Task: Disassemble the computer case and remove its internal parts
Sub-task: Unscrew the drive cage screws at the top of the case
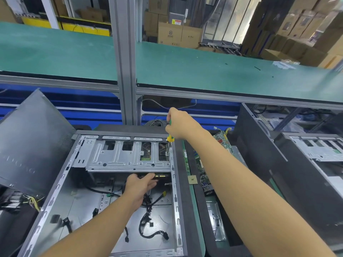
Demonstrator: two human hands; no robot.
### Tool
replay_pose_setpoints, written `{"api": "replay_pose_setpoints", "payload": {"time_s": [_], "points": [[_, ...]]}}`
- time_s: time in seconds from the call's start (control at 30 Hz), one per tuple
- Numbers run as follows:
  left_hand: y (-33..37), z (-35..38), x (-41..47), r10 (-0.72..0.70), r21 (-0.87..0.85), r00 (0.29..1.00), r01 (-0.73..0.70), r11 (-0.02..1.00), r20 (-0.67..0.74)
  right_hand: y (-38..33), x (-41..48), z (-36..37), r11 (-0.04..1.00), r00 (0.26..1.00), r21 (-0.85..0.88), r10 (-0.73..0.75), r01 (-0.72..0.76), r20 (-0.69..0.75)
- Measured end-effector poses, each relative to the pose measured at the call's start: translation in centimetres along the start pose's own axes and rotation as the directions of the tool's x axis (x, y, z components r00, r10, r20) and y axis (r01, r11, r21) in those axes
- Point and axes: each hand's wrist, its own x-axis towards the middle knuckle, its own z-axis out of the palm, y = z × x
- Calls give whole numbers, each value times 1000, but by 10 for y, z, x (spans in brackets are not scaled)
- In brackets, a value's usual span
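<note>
An open computer case (61, 199) lies on its side in front of me. A silver drive cage (118, 158) spans its far end. My right hand (182, 125) grips a yellow-green screwdriver (169, 139) upright, its tip on the cage's far right corner. My left hand (141, 186) reaches under the cage's front edge and touches a black drive (161, 176) with a yellow label; whether the fingers grip it is hidden. Loose black cables (148, 221) lie on the case floor.
A detached dark side panel (31, 145) leans at the left. Circuit boards (202, 169) and a small chip (192, 179) lie on the green mat to the right. Another opened case (315, 154) stands at far right. A green shelf (204, 71) runs above, held by a metal post (124, 71).
</note>
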Motion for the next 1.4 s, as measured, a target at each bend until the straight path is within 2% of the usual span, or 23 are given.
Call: {"api": "replay_pose_setpoints", "payload": {"time_s": [0.23, 0.43, 0.57, 0.73, 0.9, 1.03, 1.23, 1.33, 1.4], "points": [[0, -1, 1, 3, 27, 1000, -3, 1000, 9, 1, -1, -8, 999, 993, -5, -50, 51, 103], [-2, -6, 8, -32, 26, 996, 30, 999, 85, 2, 1, -9, 997, 994, 32, -70, 68, 83], [1, -17, 10, -109, 89, 978, 95, 992, 178, 2, 1, -6, 996, 995, -18, -85, 86, 57], [8, -23, 11, -188, 173, 957, 151, 973, 222, -2, 3, -7, 998, 993, -56, -34, 41, 110], [6, -24, 17, -194, 135, 958, 168, 977, 211, 1, 6, -5, 997, 998, -70, -14, 18, 54], [1, -21, 24, -129, 41, 979, 124, 991, 157, 6, 8, -6, 997, 999, -65, 34, -37, -39], [1, -22, 27, -126, 15, 977, 126, 992, 174, 3, 3, -18, 995, 980, 15, -95, 94, 176], [1, -23, 28, -130, 3, 975, 132, 991, 182, 1, 1, -15, 994, 981, -8, -107, 110, 164], [0, -23, 28, -130, 1, 973, 132, 991, 192, 0, 2, -9, 996, 992, -35, -84, 87, 94]]}}
